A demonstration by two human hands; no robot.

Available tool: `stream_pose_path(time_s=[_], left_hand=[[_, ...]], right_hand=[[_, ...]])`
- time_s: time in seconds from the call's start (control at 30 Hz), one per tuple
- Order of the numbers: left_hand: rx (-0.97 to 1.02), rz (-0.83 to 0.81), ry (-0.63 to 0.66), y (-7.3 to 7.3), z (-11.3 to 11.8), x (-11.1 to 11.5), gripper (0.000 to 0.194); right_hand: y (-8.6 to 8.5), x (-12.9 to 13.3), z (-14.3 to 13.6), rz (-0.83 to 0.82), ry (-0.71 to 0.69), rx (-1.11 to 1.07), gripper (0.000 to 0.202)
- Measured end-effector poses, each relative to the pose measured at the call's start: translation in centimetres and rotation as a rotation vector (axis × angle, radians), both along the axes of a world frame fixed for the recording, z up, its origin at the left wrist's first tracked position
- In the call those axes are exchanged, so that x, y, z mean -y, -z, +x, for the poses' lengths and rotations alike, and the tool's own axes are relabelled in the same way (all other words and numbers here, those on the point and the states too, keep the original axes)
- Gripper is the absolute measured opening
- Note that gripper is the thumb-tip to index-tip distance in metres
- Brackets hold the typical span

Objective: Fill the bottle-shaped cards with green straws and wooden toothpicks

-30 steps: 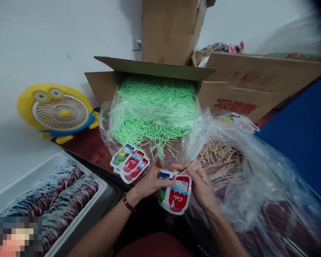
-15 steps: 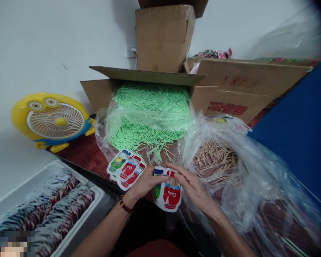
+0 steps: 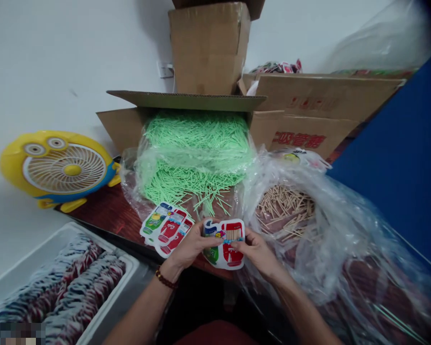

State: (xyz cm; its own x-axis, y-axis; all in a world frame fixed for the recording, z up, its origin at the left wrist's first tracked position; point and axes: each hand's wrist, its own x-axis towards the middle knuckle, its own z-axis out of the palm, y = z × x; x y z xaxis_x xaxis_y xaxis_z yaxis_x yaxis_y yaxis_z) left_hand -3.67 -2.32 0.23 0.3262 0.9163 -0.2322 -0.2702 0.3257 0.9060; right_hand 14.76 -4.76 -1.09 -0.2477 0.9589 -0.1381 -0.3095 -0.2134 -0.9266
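Note:
Between both hands I hold a flat, bottle-shaped printed packet (image 3: 233,258), green on one side and red with "Cola" on the other. A row of short tan sticks shows in its upper right part. My left hand (image 3: 196,242) grips its left edge, thumb across the front. At the right edge, my right hand (image 3: 255,249) pinches it with the thumb just below the sticks. Just left of my left hand lies a small pile of similar packets (image 3: 168,230). Loose tan sticks (image 3: 285,211) lie on clear plastic to the right of my right hand.
Behind the hands, thin green sticks (image 3: 197,139) spill from a plastic-lined cardboard box (image 3: 122,127). A yellow fan (image 3: 72,170) stands at left, above a white bin (image 3: 129,273) of stacked packets. More cartons (image 3: 208,48) rise behind; crumpled plastic (image 3: 330,258) covers the right.
My right fingers have moved off the packet's front to its right edge, uncovering the row of tan sticks. The packet is raised slightly. The whole view has shifted a little.

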Motion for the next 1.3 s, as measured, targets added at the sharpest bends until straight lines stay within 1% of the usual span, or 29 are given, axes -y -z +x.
stream_pose_path(time_s=[0.03,0.1,0.2,0.33,0.4,0.53,0.67,0.87,0.97,1.07,1.2,1.3], left_hand=[[0.007,-0.014,0.007,0.0,0.0,0.0,0.043],[0.02,-0.019,-0.002,0.1,0.1,0.0,0.039],[0.028,-0.026,-0.017,0.0,0.4,0.0,0.036],[-0.004,-0.032,0.049,-0.3,0.8,0.0,0.026],[-0.015,-0.012,0.051,-0.3,0.9,0.0,0.022],[-0.021,-0.001,0.039,0.0,0.9,0.0,0.025],[-0.047,-0.041,0.091,0.0,0.9,0.1,0.03],[-0.048,-0.01,0.027,-0.1,0.8,0.2,0.023],[0.016,-0.066,0.021,0.2,0.6,0.3,0.024],[0.063,-0.124,-0.003,0.5,0.5,0.3,0.028],[0.004,-0.049,0.049,0.1,0.7,0.3,0.027],[-0.065,0.004,0.018,-0.1,0.6,0.3,0.022]], right_hand=[[0.0,0.0,0.0,-0.002,0.006,-0.01,0.035],[0.0,0.0,-0.1,0.001,0.024,-0.027,0.035],[0.2,0.0,0.0,0.019,0.064,-0.024,0.03],[0.9,0.0,0.1,0.011,0.106,-0.005,0.027],[1.3,0.0,0.1,0.004,0.11,-0.014,0.028],[1.7,0.2,0.1,0.014,0.08,0.02,0.028],[1.9,0.5,0.0,0.023,0.114,0.059,0.028],[2.4,0.6,-0.2,0.002,0.158,0.026,0.029],[2.5,0.6,-0.2,-0.014,0.147,0.032,0.03],[2.5,0.7,-0.2,-0.036,0.152,0.04,0.032],[2.6,0.8,-0.5,-0.039,0.181,0.088,0.033],[2.3,0.7,-0.7,-0.018,0.157,0.07,0.034]])
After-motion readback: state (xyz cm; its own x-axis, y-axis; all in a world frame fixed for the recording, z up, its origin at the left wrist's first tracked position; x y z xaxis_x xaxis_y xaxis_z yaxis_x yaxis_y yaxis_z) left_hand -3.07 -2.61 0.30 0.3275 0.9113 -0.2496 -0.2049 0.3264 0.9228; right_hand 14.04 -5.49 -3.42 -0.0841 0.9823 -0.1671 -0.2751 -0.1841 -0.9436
